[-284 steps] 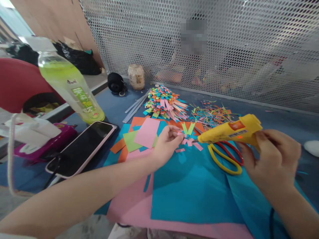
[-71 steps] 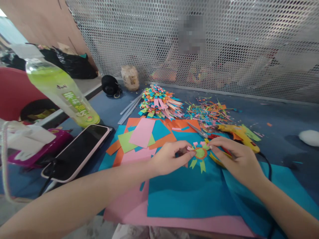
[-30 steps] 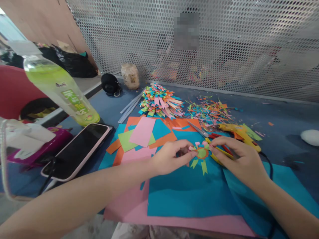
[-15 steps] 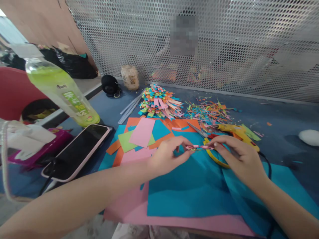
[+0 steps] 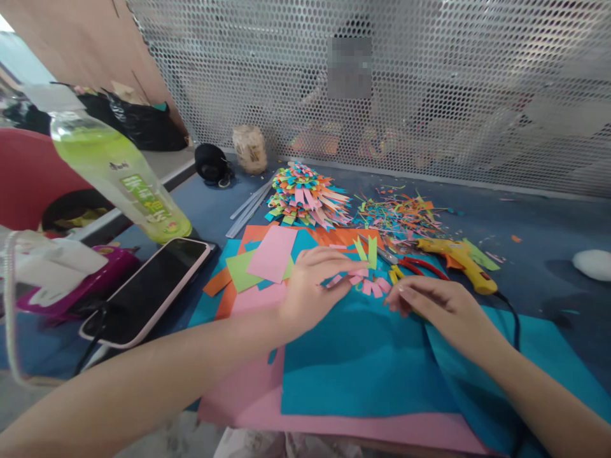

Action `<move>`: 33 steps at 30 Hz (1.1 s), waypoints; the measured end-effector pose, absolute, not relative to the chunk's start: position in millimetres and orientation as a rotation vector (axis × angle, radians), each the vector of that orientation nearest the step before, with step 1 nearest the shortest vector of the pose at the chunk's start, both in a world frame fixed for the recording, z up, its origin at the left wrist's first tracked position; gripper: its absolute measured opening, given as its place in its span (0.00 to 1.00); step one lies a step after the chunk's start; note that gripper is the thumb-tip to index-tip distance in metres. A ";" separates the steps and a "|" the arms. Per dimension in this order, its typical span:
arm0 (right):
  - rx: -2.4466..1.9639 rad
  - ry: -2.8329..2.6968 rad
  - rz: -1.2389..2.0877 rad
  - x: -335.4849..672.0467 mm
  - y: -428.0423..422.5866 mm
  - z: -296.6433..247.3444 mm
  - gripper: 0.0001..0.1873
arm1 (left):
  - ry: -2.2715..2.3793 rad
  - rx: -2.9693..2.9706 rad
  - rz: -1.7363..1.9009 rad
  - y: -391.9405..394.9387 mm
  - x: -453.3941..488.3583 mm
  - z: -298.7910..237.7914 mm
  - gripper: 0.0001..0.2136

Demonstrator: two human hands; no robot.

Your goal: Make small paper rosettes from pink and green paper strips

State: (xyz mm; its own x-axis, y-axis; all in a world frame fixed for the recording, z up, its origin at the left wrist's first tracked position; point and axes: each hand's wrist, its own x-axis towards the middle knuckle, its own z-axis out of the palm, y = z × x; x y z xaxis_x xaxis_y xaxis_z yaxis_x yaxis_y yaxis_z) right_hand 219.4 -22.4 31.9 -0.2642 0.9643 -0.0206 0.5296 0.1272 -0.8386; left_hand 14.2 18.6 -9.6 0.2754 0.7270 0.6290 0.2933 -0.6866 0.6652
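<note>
My left hand (image 5: 317,280) pinches a fringed paper piece (image 5: 373,286) between thumb and fingers, above the blue paper sheet (image 5: 363,356). Pink tabs spread along the piece and two light green strips with notched ends stand up from it. Close to its right end is my right hand (image 5: 429,305), fingers curled and thumb against the forefinger; whatever lies between those fingertips is hidden. Behind the right hand lie scissors (image 5: 420,266) with red and yellow handles, partly covered. A fluffy cone of many-coloured paper strips (image 5: 308,197) stands farther back.
A yellow glue gun (image 5: 461,257) with a black cord lies at the right, near a heap of paper clippings (image 5: 401,216). Clear glue sticks (image 5: 251,207), a phone (image 5: 150,289) and a drink bottle (image 5: 124,172) are leftward. A perforated metal panel (image 5: 267,70) borders the back.
The paper piece has turned from edge-on, so its pink tabs and green strips now show. My right hand has moved left and slightly down, toward the left hand.
</note>
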 end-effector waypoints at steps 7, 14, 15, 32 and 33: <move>-1.448 -1.758 1.180 220.9 -20.2 26.5 0.16 | 0.888 2.176 1.427 17.6 15.7 -11.1 0.09; -1.477 -1.676 1.199 221.1 -17.4 28.1 0.18 | 0.850 2.194 1.389 15.3 17.0 -8.0 0.14; -1.480 -1.673 1.198 221.0 -17.4 28.2 0.18 | 0.854 2.187 1.379 14.9 16.9 -7.6 0.16; -1.454 -1.687 1.170 221.6 -17.7 25.8 0.15 | 0.824 2.150 1.339 13.2 17.6 -6.1 0.15; -1.463 -1.691 1.168 221.4 -17.8 25.5 0.15 | 0.831 2.141 1.341 12.7 17.7 -5.7 0.15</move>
State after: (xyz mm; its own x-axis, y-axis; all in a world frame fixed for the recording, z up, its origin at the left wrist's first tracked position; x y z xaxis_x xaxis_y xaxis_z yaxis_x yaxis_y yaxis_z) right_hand 221.4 -17.8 25.5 -0.2042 0.9740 -0.0983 0.4366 0.0008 -0.8996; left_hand 17.7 12.7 -5.7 0.3362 0.7086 0.6204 0.2407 -0.7015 0.6708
